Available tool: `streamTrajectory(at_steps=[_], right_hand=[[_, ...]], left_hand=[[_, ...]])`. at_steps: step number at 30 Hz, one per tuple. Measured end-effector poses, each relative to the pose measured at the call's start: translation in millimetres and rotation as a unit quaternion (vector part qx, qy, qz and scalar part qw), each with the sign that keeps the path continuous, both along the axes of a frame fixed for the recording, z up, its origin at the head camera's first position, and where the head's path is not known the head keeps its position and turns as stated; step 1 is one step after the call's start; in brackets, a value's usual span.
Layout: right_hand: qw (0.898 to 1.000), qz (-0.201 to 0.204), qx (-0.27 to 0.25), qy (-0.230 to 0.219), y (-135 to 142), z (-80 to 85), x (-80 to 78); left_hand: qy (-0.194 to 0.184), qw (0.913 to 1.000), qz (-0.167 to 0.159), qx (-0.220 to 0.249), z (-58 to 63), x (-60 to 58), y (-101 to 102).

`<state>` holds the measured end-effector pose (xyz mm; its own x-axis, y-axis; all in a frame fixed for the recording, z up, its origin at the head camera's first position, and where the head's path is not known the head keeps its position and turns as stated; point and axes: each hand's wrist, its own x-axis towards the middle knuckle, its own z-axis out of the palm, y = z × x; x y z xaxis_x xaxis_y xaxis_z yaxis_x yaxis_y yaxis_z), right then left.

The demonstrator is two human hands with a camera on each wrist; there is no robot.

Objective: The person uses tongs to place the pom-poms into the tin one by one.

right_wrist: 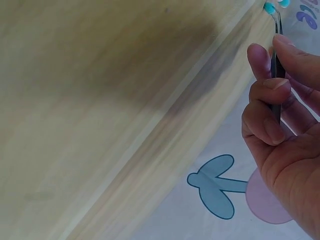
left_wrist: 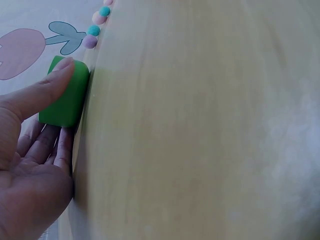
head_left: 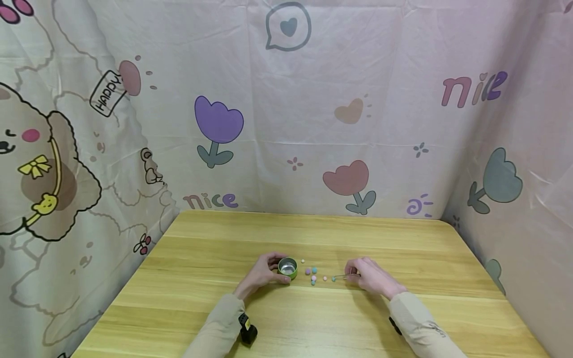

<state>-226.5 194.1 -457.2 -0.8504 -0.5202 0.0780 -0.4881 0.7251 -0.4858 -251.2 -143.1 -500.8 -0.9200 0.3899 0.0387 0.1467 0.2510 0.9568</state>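
Note:
My left hand [head_left: 266,271] holds a small round green tin [head_left: 293,275] on the table, thumb on the near side and fingers around the far side. The tin stands upright with its open silvery inside facing up. In the left wrist view the thumb lies along the tin's green wall [left_wrist: 75,100]. My right hand [head_left: 372,276] pinches a pair of tweezers [head_left: 342,276] between thumb and fingers. The bent tweezer tips are right at a small teal ball [head_left: 333,279], seen also as a teal ball [right_wrist: 269,8] in the right wrist view.
Between the hands lie several small balls: a purple ball [head_left: 307,271], a teal ball [head_left: 315,270], a pink ball [head_left: 325,279] and a white ball [head_left: 302,261] near the tin. The wooden table [head_left: 215,238] ends at a printed cloth backdrop [head_left: 286,99].

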Motion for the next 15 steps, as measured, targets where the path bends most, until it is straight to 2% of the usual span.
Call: streamTrajectory(at_steps=[15], right_hand=[[1.0,-0.005,-0.01,0.0,2.3,0.2,0.5]], left_hand=[[-0.001,1.0,0.003,-0.007,0.7,0.9,0.1]])
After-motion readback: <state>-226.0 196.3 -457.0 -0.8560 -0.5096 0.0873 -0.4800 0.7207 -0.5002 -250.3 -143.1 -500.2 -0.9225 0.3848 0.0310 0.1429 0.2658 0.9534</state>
